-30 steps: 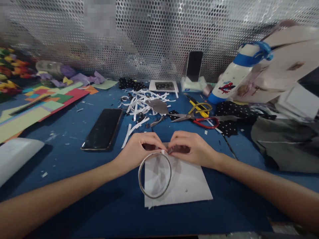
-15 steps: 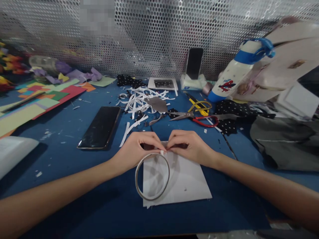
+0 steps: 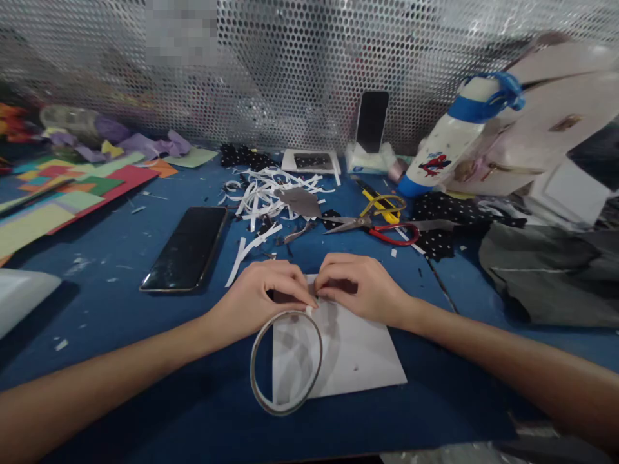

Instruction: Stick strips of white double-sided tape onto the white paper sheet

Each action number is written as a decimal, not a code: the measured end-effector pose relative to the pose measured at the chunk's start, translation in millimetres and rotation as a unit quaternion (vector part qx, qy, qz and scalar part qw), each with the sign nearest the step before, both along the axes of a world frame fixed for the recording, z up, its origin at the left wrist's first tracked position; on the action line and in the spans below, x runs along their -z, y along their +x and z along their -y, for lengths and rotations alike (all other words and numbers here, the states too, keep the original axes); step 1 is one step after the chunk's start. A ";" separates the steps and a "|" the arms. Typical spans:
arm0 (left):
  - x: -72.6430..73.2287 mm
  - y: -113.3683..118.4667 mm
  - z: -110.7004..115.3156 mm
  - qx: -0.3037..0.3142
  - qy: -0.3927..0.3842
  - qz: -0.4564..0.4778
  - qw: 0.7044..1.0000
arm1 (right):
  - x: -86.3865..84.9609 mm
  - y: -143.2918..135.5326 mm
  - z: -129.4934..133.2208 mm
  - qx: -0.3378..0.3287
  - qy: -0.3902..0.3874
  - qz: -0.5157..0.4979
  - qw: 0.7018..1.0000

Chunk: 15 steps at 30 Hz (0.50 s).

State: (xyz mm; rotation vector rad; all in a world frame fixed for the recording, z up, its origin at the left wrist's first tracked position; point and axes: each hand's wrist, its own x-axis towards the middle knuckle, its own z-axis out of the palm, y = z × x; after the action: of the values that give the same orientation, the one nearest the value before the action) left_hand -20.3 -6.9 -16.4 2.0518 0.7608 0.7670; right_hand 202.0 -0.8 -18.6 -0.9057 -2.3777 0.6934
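One slim tape ring point(image 3: 253, 368), left hand point(image 3: 258, 293) pinching — right hand point(image 3: 362, 288) pinching something hidden — smooth card point(image 3: 362, 348).

There were two hands point(image 3: 254, 296) point(image 3: 362, 287), one tape ring point(image 3: 285, 410), one white board point(image 3: 355, 354), two phones point(image 3: 186, 248) point(image 3: 372, 121), one bottle point(image 3: 442, 145), one bag point(image 3: 565, 106), one yellow cutter point(image 3: 378, 204) and two scissor loops point(image 3: 411, 240).

Near the worktop's point(image 3: 193, 406) front edge, your left hand point(image 3: 261, 293) holds a thin ring point(image 3: 275, 408) over white card point(image 3: 362, 354), your right hand point(image 3: 365, 287) beside it

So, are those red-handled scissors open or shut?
The scissors are slightly open: their blades spread apart toward the tips.
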 end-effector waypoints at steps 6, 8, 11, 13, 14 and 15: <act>-0.6 -0.2 0.5 0.002 0.014 -0.008 1.000 | -0.2 5.0 -5.7 -0.030 0.005 0.004 1.000; -0.8 -0.4 0.4 -0.001 0.009 -0.005 1.000 | -0.7 8.3 -9.3 -0.058 0.001 0.004 0.998; -1.1 -0.6 0.4 -0.004 0.003 -0.004 1.000 | -0.7 11.8 -11.9 -0.080 0.007 -0.002 0.997; -1.2 -0.4 0.5 -0.005 -0.001 -0.004 1.000 | -0.2 12.6 -11.1 -0.085 0.026 -0.007 0.996; -1.2 -0.3 0.7 -0.006 -0.003 -0.003 1.000 | 0.1 12.6 -10.1 -0.086 0.038 -0.009 0.995; -1.2 -0.2 0.9 -0.007 -0.004 -0.003 1.000 | 0.3 12.4 -8.9 -0.086 0.051 -0.009 0.995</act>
State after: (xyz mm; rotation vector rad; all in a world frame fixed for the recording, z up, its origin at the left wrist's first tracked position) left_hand -20.4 -7.8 -15.2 2.0448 0.7814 0.7656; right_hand 214.3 8.2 -18.8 -0.6559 -2.4705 0.6353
